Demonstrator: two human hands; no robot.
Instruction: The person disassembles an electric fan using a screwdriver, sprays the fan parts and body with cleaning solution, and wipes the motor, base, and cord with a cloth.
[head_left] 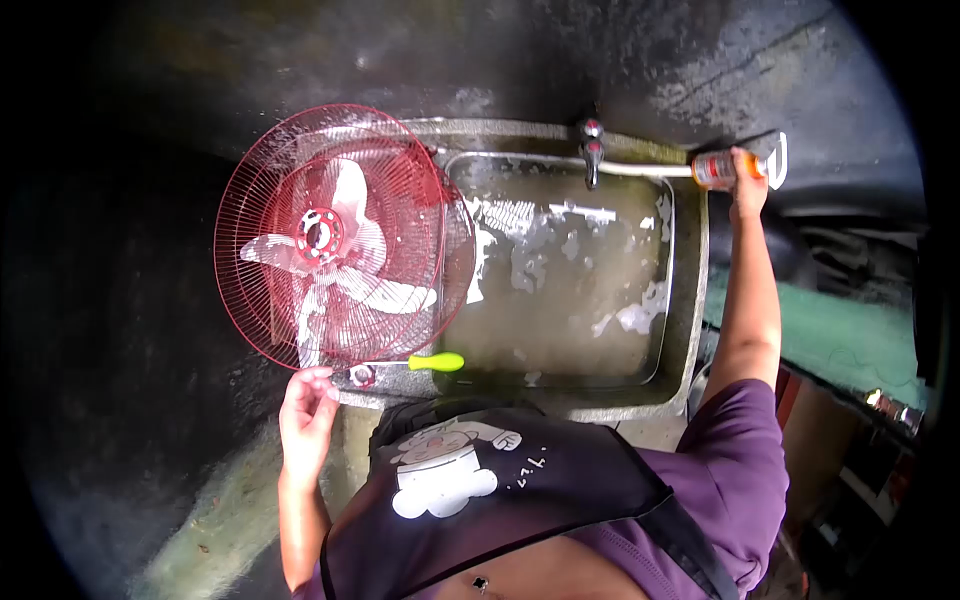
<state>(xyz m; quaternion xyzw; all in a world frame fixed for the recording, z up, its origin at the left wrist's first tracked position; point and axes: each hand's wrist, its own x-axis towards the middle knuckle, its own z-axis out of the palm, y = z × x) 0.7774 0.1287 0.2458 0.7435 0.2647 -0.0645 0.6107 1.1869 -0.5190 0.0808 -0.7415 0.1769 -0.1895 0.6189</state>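
Observation:
My right hand (748, 188) is stretched out to the far right corner of the sink, closed around the orange neck of a spray bottle (712, 170) with a white top. My left hand (308, 420) is at the lower edge of a red fan guard (232, 290), thumb and fingers drawn together; what they hold, if anything, is too small to make out. White fan blades (385, 292) show through the red wires. Right of my left hand lies a screwdriver with a yellow-green handle (437, 362). A small red and white round part (361, 376) sits beside its shaft.
The grey stone sink (692, 300) holds cloudy water (560, 310) with bright reflections. A dark tap (592, 160) stands at its back edge. The fan parts rest over the sink's left side. Dark wall surrounds it, and a greenish surface (820, 320) lies at right.

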